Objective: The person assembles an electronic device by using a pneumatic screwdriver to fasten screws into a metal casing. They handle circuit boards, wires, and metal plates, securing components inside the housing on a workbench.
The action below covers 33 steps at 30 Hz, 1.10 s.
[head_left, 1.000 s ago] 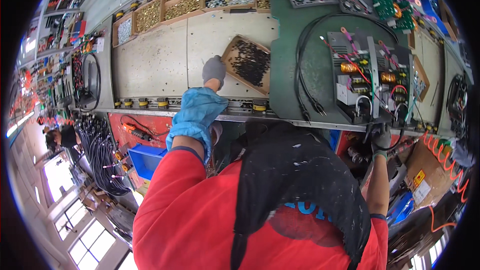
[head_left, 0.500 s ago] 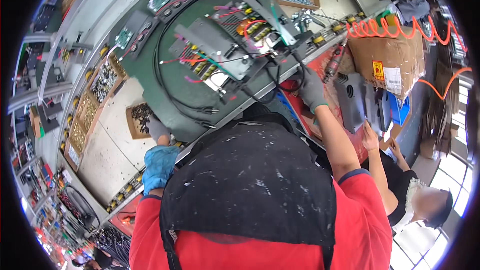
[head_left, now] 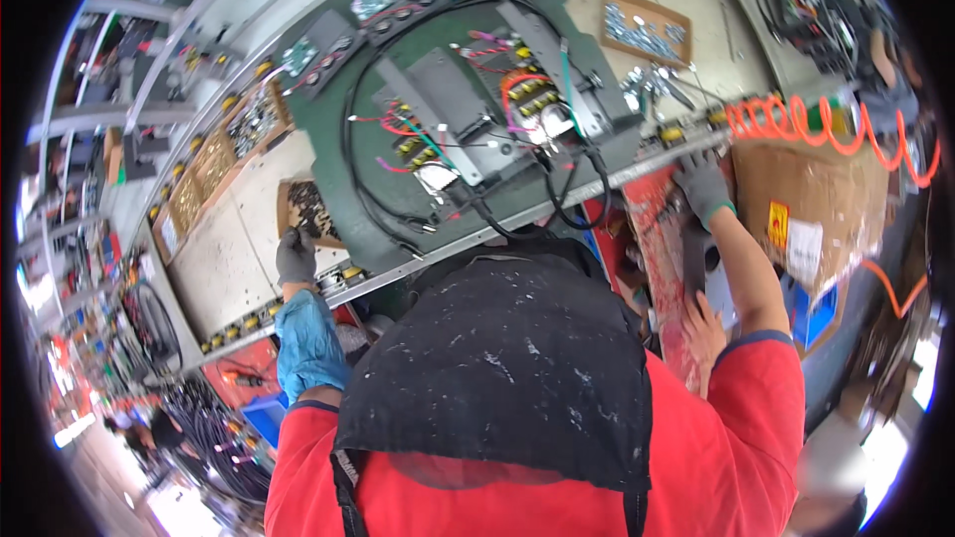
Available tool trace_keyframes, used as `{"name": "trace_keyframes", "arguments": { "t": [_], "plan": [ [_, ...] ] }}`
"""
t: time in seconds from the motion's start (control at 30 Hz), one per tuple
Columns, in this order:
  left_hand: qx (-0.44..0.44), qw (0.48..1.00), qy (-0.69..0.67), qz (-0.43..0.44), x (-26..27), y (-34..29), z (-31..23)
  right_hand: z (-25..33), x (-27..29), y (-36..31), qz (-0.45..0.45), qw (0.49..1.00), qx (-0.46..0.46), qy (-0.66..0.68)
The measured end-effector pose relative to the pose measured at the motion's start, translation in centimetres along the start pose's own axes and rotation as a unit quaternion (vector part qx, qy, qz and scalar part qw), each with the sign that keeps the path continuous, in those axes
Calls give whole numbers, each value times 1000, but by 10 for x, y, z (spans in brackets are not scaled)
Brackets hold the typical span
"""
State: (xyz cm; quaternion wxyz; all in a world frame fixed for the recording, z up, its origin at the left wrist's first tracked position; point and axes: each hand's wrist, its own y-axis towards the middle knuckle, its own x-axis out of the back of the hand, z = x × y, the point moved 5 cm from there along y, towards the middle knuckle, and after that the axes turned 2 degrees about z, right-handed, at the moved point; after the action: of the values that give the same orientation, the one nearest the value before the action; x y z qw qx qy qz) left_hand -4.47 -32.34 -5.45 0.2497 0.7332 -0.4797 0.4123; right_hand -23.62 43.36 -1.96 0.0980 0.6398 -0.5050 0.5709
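My left hand [head_left: 295, 259], in a grey glove with a blue sleeve cover above it, is at the near left corner of a small cardboard box of dark screws [head_left: 310, 211]. Its fingers are drawn together, and whatever they pinch is too small to make out. Over on the red surface, my right hand [head_left: 704, 187], also gloved, is closed over a power screwdriver [head_left: 675, 203], mostly hidden beneath it. Between my hands a green board [head_left: 333, 154] carries two grey metal assemblies [head_left: 435, 111] with coloured wires, boards and black power cables [head_left: 350, 139].
Beyond the board lie a box of silver screws [head_left: 647, 30] and pliers [head_left: 662, 88]. A coiled orange hose [head_left: 796, 119] hangs above a large carton [head_left: 811, 199] at right. A co-worker's hand [head_left: 704, 333] is close below my right forearm. Fastener boxes [head_left: 211, 171] line the far left.
My right hand has moved from the cables at the board's edge onto the screwdriver. My left hand has drawn back from among the dark screws. The view has shifted, and the co-worker's hand is nearer.
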Motion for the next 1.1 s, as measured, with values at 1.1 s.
{"name": "trace_keyframes", "arguments": {
  "t": [1.1],
  "plan": [
    [269, 469, -809, 229, 11, 4, -300, 225, 336, 25, -119, 808, 115, 566]
  ]
}}
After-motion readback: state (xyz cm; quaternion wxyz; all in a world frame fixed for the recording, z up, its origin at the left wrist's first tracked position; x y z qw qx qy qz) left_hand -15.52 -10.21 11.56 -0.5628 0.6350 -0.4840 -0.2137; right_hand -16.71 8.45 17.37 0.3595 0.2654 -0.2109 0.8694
